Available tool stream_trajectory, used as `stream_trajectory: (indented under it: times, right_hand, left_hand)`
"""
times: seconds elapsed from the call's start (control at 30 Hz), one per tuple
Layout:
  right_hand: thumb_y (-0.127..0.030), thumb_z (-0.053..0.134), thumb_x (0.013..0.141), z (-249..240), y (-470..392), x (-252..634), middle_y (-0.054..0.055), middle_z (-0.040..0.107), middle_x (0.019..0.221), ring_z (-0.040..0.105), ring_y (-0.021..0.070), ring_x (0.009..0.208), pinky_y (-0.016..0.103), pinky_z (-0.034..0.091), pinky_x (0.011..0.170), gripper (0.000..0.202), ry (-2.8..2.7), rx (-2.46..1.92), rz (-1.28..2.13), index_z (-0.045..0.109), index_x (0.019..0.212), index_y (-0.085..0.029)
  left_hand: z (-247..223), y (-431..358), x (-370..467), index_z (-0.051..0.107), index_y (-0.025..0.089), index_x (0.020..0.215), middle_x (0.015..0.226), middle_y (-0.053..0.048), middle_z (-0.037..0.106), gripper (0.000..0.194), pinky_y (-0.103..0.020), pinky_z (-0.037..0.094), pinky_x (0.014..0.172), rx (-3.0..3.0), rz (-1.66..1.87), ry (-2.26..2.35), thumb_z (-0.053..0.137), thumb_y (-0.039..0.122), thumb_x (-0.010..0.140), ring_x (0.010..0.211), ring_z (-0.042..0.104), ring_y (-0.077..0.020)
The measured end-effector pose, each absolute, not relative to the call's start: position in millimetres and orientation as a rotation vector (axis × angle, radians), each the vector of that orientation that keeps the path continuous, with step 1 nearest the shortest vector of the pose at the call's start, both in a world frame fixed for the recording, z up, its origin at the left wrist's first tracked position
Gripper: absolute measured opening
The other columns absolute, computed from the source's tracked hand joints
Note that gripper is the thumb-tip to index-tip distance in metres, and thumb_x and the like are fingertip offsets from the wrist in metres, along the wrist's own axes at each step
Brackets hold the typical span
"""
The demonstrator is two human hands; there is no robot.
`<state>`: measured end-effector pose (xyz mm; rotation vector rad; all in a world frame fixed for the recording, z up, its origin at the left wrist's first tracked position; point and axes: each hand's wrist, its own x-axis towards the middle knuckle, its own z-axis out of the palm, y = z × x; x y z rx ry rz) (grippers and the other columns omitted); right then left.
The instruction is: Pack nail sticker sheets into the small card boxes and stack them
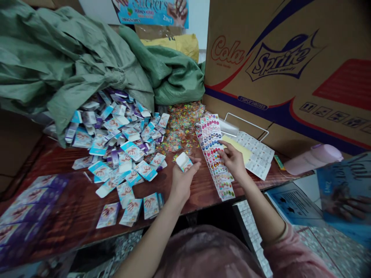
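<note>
On the red-brown surface (78,200), backed at the right by a large printed carton (281,85), a loose heap of small boxes (124,135) was noted on the left and an overlapping stack of sticker sheets (211,166) on the right. The stack's right edge was met by the right hand (234,160), fingers slightly parted, any pinch indeterminable; by the left hand (182,181), fingers closed, a small open-topped box (183,160) was held beside the stack. Sheet separation was judged to be in hand, a light grip on one edge being called for.
</note>
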<state>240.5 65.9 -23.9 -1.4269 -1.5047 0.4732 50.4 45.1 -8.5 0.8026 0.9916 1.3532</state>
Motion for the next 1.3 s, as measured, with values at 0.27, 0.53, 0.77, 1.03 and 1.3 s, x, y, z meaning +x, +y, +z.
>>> stream_trajectory:
  times: [0.27,0.53,0.77,1.03,1.3]
  right_hand:
    - [-0.033,0.056,0.087,-1,59,243,0.004,0.067,0.08,0.055,0.0159,0.066,0.031,0.046,0.067,0.029,-1.415,-1.398,0.248,0.067,0.11,-0.022]
    - [-0.038,0.061,0.086,25,31,221,0.001,0.064,0.078,0.056,0.012,0.061,0.027,0.05,0.06,0.031,-1.435,-1.237,0.537,0.064,0.114,-0.025]
    - [-0.046,0.076,0.07,31,24,231,0.008,0.043,0.143,0.037,0.0308,0.132,0.053,0.034,0.107,0.054,-1.948,-1.21,0.184,0.061,0.119,-0.029]
    - [-0.036,0.071,0.077,24,22,212,0.001,0.071,0.074,0.063,0.0161,0.062,0.034,0.053,0.067,0.014,-1.389,-1.238,0.623,0.072,0.078,-0.023]
    - [-0.037,0.078,0.069,17,18,199,-0.001,0.067,0.072,0.054,0.0117,0.047,0.024,0.041,0.04,0.052,-1.19,-1.268,0.916,0.06,0.117,-0.024]
  left_hand:
    - [-6,57,73,0.062,0.016,0.078,0.081,-0.004,0.071,0.025,-0.033,0.049,0.081,0.855,1.353,0.933,0.078,0.02,0.059,0.079,0.066,-0.0174]
    - [18,52,83,0.06,0.016,0.074,0.07,0.003,0.064,0.025,-0.025,0.048,0.069,0.826,1.412,0.883,0.078,0.015,0.056,0.067,0.06,-0.0116]
    - [29,45,67,0.061,0.017,0.078,0.073,0.003,0.065,0.027,-0.025,0.048,0.071,0.896,1.362,0.817,0.079,0.017,0.058,0.069,0.06,-0.0108]
    - [36,35,53,0.062,0.017,0.076,0.073,0.0,0.064,0.025,-0.025,0.048,0.068,1.173,1.286,1.004,0.08,0.023,0.058,0.07,0.059,-0.0145]
    - [14,33,48,0.06,0.017,0.073,0.069,0.003,0.062,0.022,-0.023,0.046,0.065,0.972,1.26,1.02,0.077,0.019,0.059,0.065,0.057,-0.0115]
